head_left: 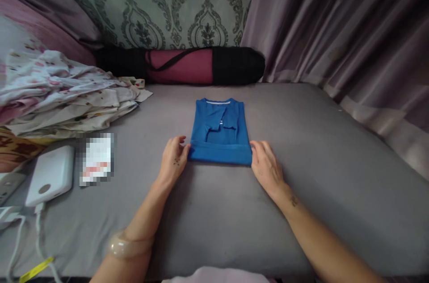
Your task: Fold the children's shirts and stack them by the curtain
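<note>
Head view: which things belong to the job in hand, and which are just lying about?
In the job:
blue garment, partly folded
left grip, at its left edge
right grip, at its right edge

Lying about:
cloth pile
white device
blurred white item
maroon-and-black bag

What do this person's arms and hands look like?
Both forearms are bare, with no sleeves showing. The left hand has a small dark mark, and a thick, pale, glossy bangle circles that forearm. The right hand is ungloved too; another dark mark sits near its wrist.
</note>
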`<action>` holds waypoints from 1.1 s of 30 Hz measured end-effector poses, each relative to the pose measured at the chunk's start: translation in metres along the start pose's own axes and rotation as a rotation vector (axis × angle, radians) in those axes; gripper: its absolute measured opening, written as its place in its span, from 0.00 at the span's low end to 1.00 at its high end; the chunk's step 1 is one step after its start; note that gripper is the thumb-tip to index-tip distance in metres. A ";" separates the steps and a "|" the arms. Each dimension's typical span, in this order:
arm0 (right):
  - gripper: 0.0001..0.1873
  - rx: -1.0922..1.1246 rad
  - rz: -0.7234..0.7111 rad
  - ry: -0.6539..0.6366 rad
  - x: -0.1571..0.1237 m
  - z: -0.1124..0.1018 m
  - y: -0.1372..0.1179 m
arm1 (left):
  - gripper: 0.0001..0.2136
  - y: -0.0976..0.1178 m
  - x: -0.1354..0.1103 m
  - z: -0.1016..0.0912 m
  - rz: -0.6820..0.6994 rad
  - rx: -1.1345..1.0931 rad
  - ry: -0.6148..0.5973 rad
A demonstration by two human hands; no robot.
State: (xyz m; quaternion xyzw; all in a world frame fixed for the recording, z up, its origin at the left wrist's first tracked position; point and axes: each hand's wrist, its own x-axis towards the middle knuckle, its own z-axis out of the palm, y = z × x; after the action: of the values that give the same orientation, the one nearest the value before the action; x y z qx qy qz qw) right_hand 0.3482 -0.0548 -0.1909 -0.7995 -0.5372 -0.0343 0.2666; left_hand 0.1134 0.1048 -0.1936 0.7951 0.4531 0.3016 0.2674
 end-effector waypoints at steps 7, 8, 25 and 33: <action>0.25 -0.009 -0.552 -0.321 0.001 0.000 -0.019 | 0.18 0.014 -0.012 0.011 0.401 0.178 -0.255; 0.26 -0.027 -0.546 -0.355 0.002 0.001 -0.018 | 0.19 0.014 -0.015 0.015 0.406 0.222 -0.289; 0.24 -0.059 -0.683 -0.438 0.038 -0.005 -0.026 | 0.19 0.009 -0.011 0.008 0.154 -0.074 -0.186; 0.29 0.013 -0.871 -0.616 0.051 0.023 -0.027 | 0.18 0.010 -0.004 -0.009 -0.202 -0.183 0.026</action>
State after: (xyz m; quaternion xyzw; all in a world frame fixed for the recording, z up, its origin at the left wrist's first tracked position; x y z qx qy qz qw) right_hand 0.3408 0.0059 -0.1826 -0.4738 -0.8729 0.0976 0.0624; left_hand 0.1107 0.0980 -0.1811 0.7138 0.5048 0.3236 0.3618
